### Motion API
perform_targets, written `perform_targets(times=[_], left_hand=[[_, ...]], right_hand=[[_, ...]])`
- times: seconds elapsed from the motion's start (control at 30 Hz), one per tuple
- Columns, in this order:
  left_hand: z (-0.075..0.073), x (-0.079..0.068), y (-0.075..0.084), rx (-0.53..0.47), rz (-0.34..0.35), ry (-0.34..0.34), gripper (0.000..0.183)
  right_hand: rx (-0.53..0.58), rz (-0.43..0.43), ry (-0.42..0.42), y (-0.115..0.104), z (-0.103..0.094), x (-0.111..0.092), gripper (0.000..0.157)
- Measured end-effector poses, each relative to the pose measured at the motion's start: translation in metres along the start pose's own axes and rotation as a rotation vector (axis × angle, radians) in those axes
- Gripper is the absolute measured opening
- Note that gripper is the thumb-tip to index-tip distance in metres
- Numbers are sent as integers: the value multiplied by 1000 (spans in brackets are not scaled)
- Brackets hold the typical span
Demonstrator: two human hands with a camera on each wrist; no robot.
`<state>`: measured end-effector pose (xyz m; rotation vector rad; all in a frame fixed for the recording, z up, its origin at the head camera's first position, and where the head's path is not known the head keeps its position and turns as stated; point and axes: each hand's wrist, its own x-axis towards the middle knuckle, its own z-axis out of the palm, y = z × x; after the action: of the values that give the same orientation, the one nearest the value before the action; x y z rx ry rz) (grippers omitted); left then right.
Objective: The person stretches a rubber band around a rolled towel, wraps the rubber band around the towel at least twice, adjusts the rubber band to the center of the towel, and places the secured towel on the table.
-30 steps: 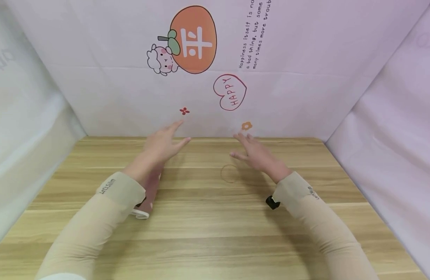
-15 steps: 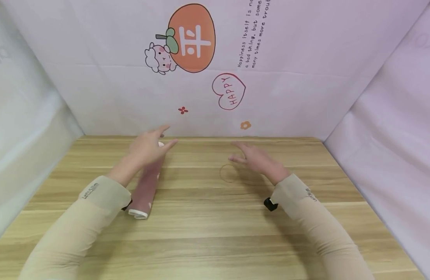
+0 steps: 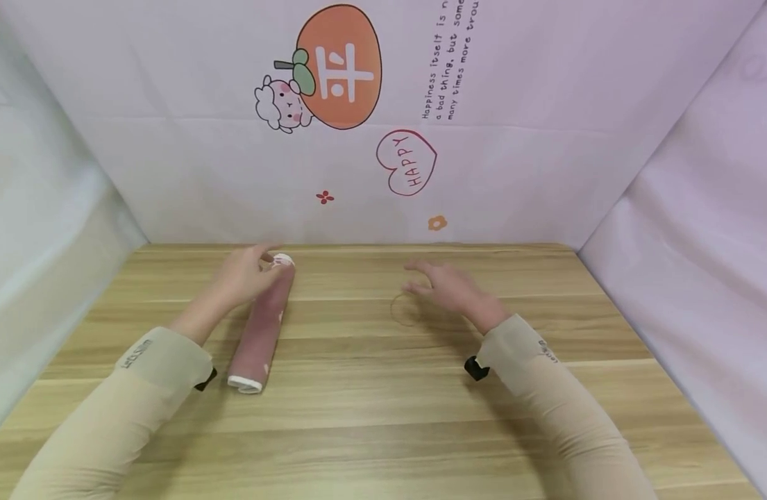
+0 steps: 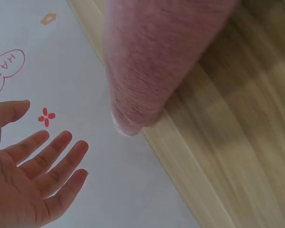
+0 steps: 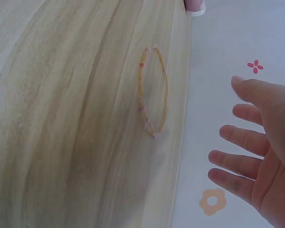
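Note:
A rolled pink towel (image 3: 258,340) with white edges lies lengthwise on the left half of the wooden table. Beside its far end, my left hand (image 3: 242,274) hovers with thumb and fingers spread. In the left wrist view that hand (image 4: 26,180) is apart from the towel (image 4: 152,57), its fingers slightly bent and holding nothing. A thin yellow-orange loop (image 5: 140,85) with small pinkish spots, like a rubber band, lies flat on the table. My right hand (image 3: 448,285) is just above and to the right of this loop, fingers loosely extended and gripping nothing.
The wooden table (image 3: 371,403) ends at a white cloth backdrop (image 3: 514,173) printed with drawings and words. White cloth also hangs along the left side (image 3: 46,187) and right side (image 3: 689,229). A dark device sits at each wrist.
My left hand has moved left and down, uncovering more of the towel and reaching its far end. The right hand has drawn slightly lower and left, toward the loop. Towel and loop stay put.

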<state>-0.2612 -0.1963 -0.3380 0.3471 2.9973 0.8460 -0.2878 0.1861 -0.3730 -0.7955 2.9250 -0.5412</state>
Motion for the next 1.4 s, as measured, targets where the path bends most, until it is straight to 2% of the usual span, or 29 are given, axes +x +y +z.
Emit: perform_targets(times=[0.13, 0.37, 0.5, 0.7, 0.9, 1.1, 1.27, 1.4], left_hand=[[-1, -4, -9, -39, -15, -18, 55], [-1, -9, -25, -74, -34, -60, 53], [-3, -10, -32, -97, -52, -112, 57], [-1, -9, -39, -189, -118, -202, 62], [3, -12, -40, -157, -148, -203, 64], [2, -13, -40, -126, -184, -260, 71], [2, -14, -43, -212, -228, -318, 73], [6, -13, -44, -271, -246, -343, 74]], right_hand=[[12, -20, 17, 2, 3, 0, 53], [70, 4, 6, 4, 9, 1, 45], [155, 59, -9, 4, 10, 2, 39], [288, 162, -25, 8, 13, 1, 33], [305, 176, -3, 15, 18, 0, 28], [287, 180, 18, 17, 23, 3, 25], [280, 180, 24, 20, 26, 6, 22], [301, 196, -4, 23, 27, 7, 23]])
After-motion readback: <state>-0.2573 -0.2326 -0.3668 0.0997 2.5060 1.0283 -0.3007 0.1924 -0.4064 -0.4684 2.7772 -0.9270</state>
